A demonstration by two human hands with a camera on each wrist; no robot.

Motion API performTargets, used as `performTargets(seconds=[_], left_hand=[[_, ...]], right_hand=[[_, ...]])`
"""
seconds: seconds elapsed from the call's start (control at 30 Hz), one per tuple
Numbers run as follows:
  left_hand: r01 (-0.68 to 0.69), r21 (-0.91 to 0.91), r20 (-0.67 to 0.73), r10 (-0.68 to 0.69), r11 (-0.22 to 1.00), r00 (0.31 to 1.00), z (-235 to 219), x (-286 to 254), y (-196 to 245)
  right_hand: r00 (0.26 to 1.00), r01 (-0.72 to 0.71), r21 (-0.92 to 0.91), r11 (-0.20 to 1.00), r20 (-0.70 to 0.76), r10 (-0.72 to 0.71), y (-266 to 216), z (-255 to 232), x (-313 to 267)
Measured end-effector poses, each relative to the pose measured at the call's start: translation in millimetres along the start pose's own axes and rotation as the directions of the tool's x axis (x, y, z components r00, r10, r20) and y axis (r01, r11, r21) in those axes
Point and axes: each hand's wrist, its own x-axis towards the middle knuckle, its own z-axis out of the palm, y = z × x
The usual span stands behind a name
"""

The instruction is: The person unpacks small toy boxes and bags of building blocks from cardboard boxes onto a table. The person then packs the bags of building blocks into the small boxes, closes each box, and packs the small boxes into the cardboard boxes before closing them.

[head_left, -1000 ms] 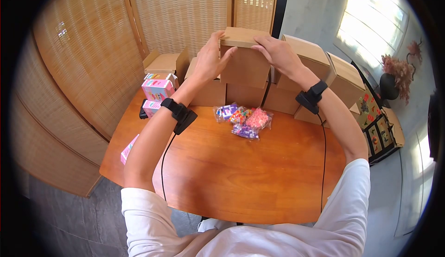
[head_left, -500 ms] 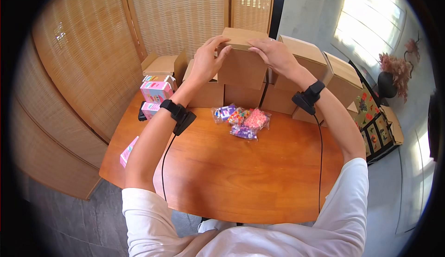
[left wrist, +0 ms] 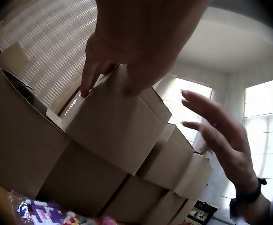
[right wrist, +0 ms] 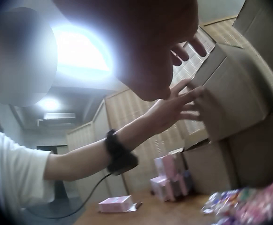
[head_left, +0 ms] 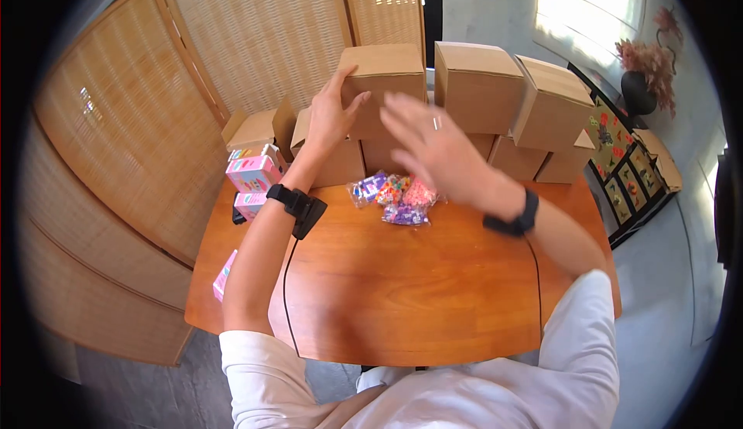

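A closed cardboard box (head_left: 387, 59) sits on top of a lower row of boxes at the back of the table. My left hand (head_left: 331, 115) rests at its left front corner, fingers along the side and upper edge, thumb near the front face. In the right wrist view the left hand's fingers (right wrist: 189, 101) lie against the box fairly straight. My right hand (head_left: 441, 146), blurred by motion, is off the box and in front of it, fingers spread and holding nothing. The left wrist view also shows the right hand (left wrist: 221, 133) apart from the boxes.
More closed boxes (head_left: 480, 92) stand stacked to the right. An open-flapped box (head_left: 259, 128) and pink printed cartons (head_left: 255, 173) stand at the left. Clear bags of colourful small pieces (head_left: 405, 214) lie before the stack on the wooden table (head_left: 433, 297). A folding screen (head_left: 255, 34) stands behind.
My right hand has left the box's top edge and come down toward me. The left hand stays at the box's left corner. The head view has shifted to the right.
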Motion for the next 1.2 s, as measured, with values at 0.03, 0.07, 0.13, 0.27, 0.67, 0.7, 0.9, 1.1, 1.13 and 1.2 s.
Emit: performTargets(seconds=[0.03,0.07,0.13,0.27,0.67,0.7,0.9,1.1,1.13,1.2], left_hand=[[0.01,-0.047,0.011,-0.01,0.999,1.0,0,1,0],[0.003,-0.041,0.011,-0.003,0.999,1.0,1,3,1],[0.058,-0.033,0.057,-0.056,0.998,0.997,5,7,5],[0.059,-0.012,0.088,-0.058,0.998,0.994,17,17,4],[0.164,-0.033,0.084,-0.161,0.986,0.983,-80,-49,-15],[0.214,-0.018,0.1,-0.211,0.977,0.972,-97,-66,-18],[0.496,0.125,0.132,-0.51,0.859,0.85,-194,-204,-58],[0.577,0.354,0.0,-0.617,0.736,0.787,-238,-282,-85],[0.579,0.35,-0.008,-0.616,0.736,0.788,-238,-276,-86],[0.391,0.488,0.016,-0.455,0.781,0.89,-234,-249,-89]], right_hand=[[1.0,0.018,0.06,0.998,0.003,-0.018,-20,-10,-18],[1.0,0.031,0.099,0.995,-0.001,-0.031,-37,-15,-39],[0.991,0.027,0.142,0.989,0.126,-0.045,-62,-20,-85],[0.925,-0.249,0.317,0.915,0.356,0.129,-75,-25,-162],[0.355,-0.573,0.664,-0.481,0.73,0.584,-23,-21,-269],[0.357,-0.568,0.659,-0.493,0.737,0.575,-24,-21,-270],[0.337,-0.615,0.636,-0.466,0.747,0.574,-30,-23,-264],[0.325,-0.628,0.631,-0.456,0.745,0.582,-31,-20,-265],[0.324,-0.626,0.63,-0.459,0.745,0.583,-31,-19,-264],[0.331,-0.631,0.633,-0.449,0.743,0.582,-28,-18,-265]])
